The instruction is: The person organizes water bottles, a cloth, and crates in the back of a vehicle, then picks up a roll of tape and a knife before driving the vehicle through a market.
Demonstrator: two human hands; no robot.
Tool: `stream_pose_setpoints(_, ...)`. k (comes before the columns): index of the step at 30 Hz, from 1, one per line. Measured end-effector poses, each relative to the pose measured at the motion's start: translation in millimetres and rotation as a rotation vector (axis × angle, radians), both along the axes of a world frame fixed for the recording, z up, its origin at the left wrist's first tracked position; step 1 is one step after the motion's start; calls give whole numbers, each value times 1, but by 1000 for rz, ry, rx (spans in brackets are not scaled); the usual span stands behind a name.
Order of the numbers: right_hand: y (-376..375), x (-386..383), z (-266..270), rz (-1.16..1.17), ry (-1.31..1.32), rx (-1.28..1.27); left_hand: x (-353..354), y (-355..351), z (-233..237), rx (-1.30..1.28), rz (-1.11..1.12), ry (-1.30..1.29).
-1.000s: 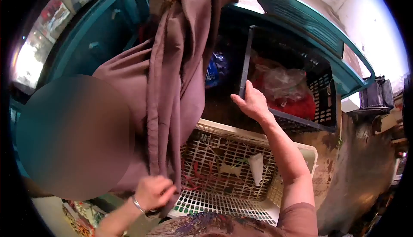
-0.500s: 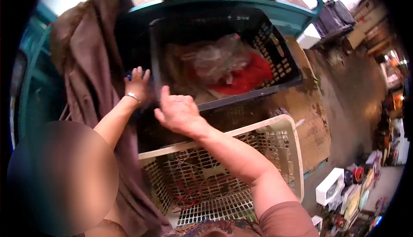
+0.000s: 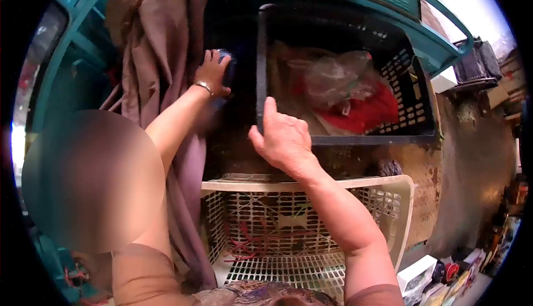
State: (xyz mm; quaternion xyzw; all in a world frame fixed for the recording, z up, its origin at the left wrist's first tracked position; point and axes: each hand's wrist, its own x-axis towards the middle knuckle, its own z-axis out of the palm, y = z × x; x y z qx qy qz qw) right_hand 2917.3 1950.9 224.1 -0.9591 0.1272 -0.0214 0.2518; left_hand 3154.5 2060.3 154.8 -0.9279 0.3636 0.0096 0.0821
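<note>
My right hand [image 3: 286, 139] is closed on the near left corner of a black plastic crate [image 3: 355, 139], index finger stretched along the rim. Inside the crate lie a red bag or cloth [image 3: 366, 112] and crumpled clear plastic [image 3: 338, 78]. Left of the crate, my left hand [image 3: 214, 74], with a bracelet at the wrist, has its fingers spread over a dark blue thing [image 3: 226, 61]. What that thing is stays hidden in shadow. A brown cloth [image 3: 150, 62] hangs beside the left hand. Nearest my body stands a white slatted basket [image 3: 408, 206] with red strands [image 3: 241, 245] inside.
Turquoise metal sides [image 3: 388, 14] surround the cargo bed. Worn brown board [image 3: 425, 195] shows right of the basket. A dark bag [image 3: 477, 64] stands beyond the far right corner. On the ground at lower right is a white box [image 3: 416, 275] among assorted goods. A blurred disc covers part of my left arm.
The view has shifted, so everything sits further right in it. The gap between the black crate and the brown cloth looks wider. Both hands stay in about the same places.
</note>
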Motion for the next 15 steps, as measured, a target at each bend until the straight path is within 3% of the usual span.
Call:
stream_pose_setpoints(2, 0, 0, 0, 2, 3, 1, 4, 11, 29, -22, 70, -8)
stream_pose_setpoints(4, -1, -2, -1, 15, -20, 8, 33, 41, 34, -233, 88, -9)
stream_pose_setpoints(6, 0, -3, -1, 19, -38, 19, 39, 62, 74, -243, 203, 97)
stream_pose_setpoints(10, 4, -3, -2, 4, -21, 0, 80, 128, 71, -313, 210, 72)
stream_pose_setpoints(15, 14, 3, -2, 61, -99, 9, 83, 155, 73, -391, 302, 130)
